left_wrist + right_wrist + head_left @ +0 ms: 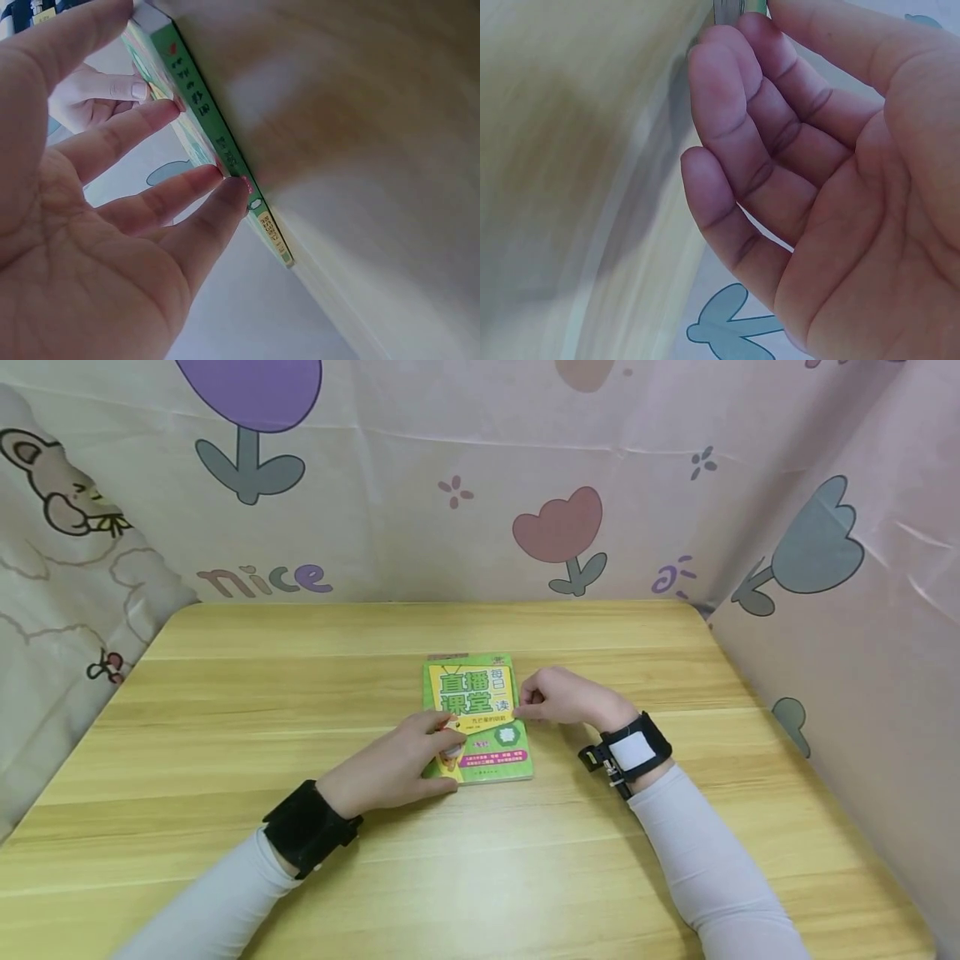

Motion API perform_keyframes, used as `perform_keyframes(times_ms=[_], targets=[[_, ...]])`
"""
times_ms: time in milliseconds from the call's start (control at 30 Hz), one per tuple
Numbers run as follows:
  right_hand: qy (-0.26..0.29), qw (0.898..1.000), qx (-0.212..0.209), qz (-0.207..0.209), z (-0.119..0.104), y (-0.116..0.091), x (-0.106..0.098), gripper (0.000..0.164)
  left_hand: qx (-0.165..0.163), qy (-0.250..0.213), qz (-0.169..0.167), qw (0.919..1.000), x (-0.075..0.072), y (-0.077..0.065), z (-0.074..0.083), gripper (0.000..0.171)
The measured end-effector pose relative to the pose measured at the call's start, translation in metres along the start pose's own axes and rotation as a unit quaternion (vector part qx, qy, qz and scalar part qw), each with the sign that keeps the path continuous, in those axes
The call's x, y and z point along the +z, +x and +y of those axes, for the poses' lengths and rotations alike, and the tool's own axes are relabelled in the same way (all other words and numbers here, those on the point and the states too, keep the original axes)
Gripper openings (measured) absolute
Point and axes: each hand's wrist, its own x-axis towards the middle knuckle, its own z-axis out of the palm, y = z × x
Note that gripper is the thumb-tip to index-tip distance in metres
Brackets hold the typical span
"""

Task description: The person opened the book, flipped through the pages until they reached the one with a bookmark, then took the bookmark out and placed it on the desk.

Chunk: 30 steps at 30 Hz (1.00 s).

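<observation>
A closed green and yellow book (491,756) lies flat on the table, large Chinese characters on its cover. My left hand (401,760) rests on its lower left part, fingers spread. In the left wrist view, fingertips of the left hand (97,217) touch the cover edge and the green spine (199,105). At the book's right edge, my right hand (573,697) pinches with thumb and forefinger. The right wrist view shows the other fingers of the right hand (840,172) curled, with only a sliver of the page edges (728,10) showing.
The wooden table (262,693) has pale yellow grain and rounded back corners. Behind it and along both sides hangs a light curtain (420,543) printed with flowers and a cartoon animal. Each wrist wears a black strap (307,827) over a white sleeve.
</observation>
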Motion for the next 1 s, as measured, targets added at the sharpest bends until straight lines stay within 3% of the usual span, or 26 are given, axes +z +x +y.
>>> perform_keyframes(times_ms=[200,433,567,767,1000], targets=[[0.013,1.000,-0.003,-0.004,-0.001,-0.002,-0.002,0.020,-0.012,-0.018,-0.006,0.9997,-0.002,0.001,0.000,0.059],[0.029,0.999,-0.029,0.007,-0.003,-0.005,-0.008,0.021,-0.040,-0.050,0.020,0.9977,-0.009,0.004,0.001,0.053],[0.034,0.997,-0.055,0.031,-0.007,-0.007,-0.013,0.022,-0.059,-0.050,0.035,0.9964,-0.011,0.006,0.001,0.055],[0.038,0.991,-0.097,0.080,-0.014,-0.009,-0.017,0.023,-0.059,-0.055,0.052,0.9954,-0.016,0.010,0.002,0.055],[0.056,0.982,-0.140,0.112,-0.025,-0.009,-0.017,0.018,-0.071,-0.115,0.063,0.9888,-0.020,0.016,0.003,0.055]])
